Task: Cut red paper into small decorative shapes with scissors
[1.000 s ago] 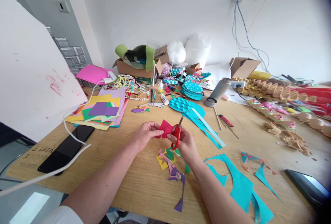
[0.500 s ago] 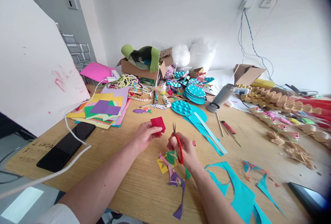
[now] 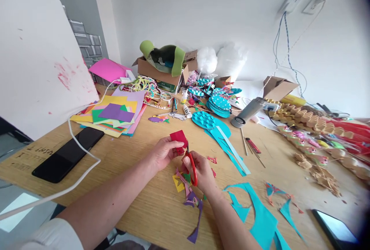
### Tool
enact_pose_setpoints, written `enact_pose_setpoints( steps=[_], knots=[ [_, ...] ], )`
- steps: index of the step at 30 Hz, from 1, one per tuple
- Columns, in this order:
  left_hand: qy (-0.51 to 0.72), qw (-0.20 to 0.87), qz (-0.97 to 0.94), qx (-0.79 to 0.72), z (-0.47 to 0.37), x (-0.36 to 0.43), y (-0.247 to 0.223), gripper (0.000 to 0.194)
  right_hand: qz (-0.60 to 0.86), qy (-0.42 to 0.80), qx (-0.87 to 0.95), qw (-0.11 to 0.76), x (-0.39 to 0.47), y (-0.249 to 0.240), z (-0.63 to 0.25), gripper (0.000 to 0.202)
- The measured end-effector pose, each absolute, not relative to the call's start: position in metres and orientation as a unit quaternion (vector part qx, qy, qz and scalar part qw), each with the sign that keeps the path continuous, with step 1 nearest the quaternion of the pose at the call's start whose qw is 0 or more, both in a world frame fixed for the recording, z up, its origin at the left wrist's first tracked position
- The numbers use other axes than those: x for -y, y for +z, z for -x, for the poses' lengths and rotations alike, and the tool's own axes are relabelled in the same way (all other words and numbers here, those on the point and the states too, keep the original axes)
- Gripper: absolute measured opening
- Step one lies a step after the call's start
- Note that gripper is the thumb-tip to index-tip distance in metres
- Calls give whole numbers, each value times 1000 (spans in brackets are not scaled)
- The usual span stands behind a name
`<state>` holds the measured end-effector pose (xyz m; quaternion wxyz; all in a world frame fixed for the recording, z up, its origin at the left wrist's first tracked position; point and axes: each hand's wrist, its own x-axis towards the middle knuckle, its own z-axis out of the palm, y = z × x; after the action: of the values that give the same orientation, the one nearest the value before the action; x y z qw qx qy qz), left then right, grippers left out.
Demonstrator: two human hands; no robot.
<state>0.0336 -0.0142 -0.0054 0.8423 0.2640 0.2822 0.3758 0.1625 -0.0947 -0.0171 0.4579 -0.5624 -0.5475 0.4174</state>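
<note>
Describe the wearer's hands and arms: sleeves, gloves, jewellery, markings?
Left hand and right hand: bare, no gloves; no rings, watch or bracelets visible. Left forearm is bare, with one small dark spot; a plain white fabric sleeve ends around the elbow. Right forearm is bare as far as shown; its sleeve is out of view.

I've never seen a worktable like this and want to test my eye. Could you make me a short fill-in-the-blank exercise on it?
1. The flat piece in the left hand is ____.
2. The right hand holds a red-handled pair of ____.
3. The small sheet on top of the pile of coloured sheets is ____.
4. The cable crossing the black phone is ____.

Missing words, in order: red; scissors; purple; white.
</note>
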Motion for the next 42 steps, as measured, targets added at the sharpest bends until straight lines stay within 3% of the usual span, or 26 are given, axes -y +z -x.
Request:
enact_pose_setpoints(
  steps=[42],
  knots=[
    [383, 830, -268, -303, -37, 15, -11, 23, 571, 442, 527, 449, 96, -11, -159, 46]
  ],
)
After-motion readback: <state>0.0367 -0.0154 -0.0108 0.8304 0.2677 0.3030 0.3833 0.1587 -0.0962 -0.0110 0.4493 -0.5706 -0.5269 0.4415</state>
